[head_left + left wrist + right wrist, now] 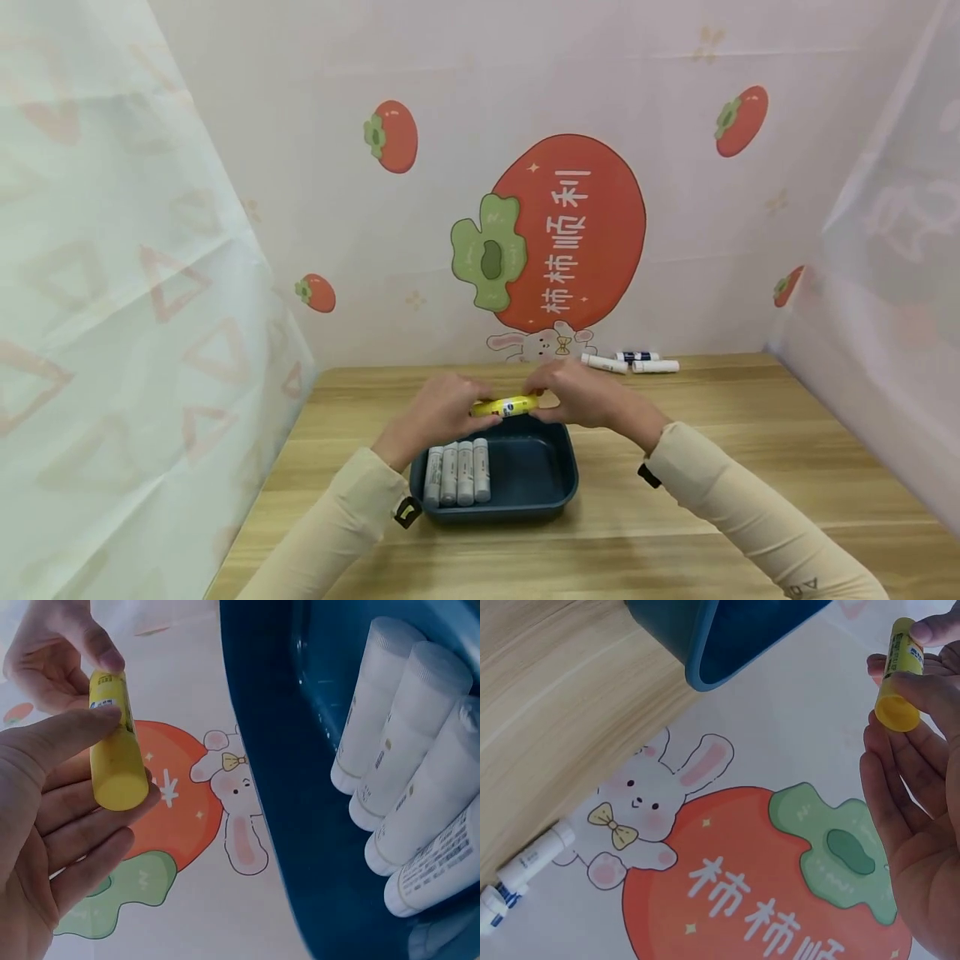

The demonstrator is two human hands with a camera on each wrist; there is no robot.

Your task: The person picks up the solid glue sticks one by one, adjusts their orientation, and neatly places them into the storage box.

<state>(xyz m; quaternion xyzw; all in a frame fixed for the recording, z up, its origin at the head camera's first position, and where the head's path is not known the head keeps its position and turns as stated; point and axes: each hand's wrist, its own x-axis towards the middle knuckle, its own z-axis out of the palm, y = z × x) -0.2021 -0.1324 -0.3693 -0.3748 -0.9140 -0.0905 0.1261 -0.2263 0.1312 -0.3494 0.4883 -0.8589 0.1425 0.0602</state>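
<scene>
A yellow glue stick (506,407) lies nearly level in the air above the far part of a dark blue bin (525,510). My left hand (444,408) pinches one end between thumb and fingers, and my right hand (581,395) pinches the other. In the left wrist view, the left thumb presses on the printed side of the glue stick (120,761). The right wrist view shows the right thumb across the same yellow barrel (901,682). Several white glue sticks (465,473) lie side by side along the bin's left side.
Two white sticks (656,366) and a dark blue and white one (636,356) lie at the table's back edge, right of the middle. A printed cloth (675,208) rises behind the wooden table (675,483), with white sheets at both sides.
</scene>
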